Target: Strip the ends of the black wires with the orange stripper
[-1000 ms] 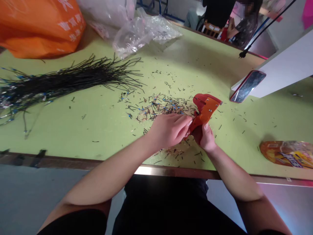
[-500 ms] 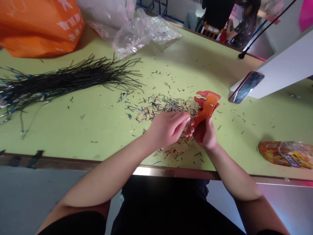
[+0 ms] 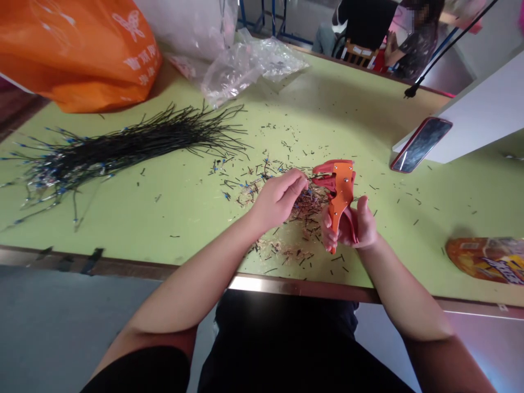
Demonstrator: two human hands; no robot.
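My right hand (image 3: 365, 228) is wrapped round the handles of an orange and red wire stripper (image 3: 342, 191), which stands nearly upright with its jaws facing left. In a pinch, my left hand (image 3: 279, 197) holds a thin black wire (image 3: 313, 177), whose end reaches the stripper's jaws. Most of that wire is hidden by the fingers. Beneath both hands lies a scatter of wire scraps (image 3: 306, 206), made of black bits, blue tips and copper-coloured strands. Off to the left, a long bundle of black wires (image 3: 135, 143) with blue and silvery ends lies on the table.
An orange bag (image 3: 102, 65) and crumpled clear plastic (image 3: 241, 68) sit at the back left. A phone (image 3: 423, 143) leans on a white panel (image 3: 470, 117). At right lies an orange snack package (image 3: 478, 259). A cable with a plug (image 3: 412, 90) hangs nearby. Another person (image 3: 415, 52) sits beyond the table.
The stripper has turned more upright, and its jaws have come to the wire. My left hand has moved up towards them. The view has shifted slightly left.
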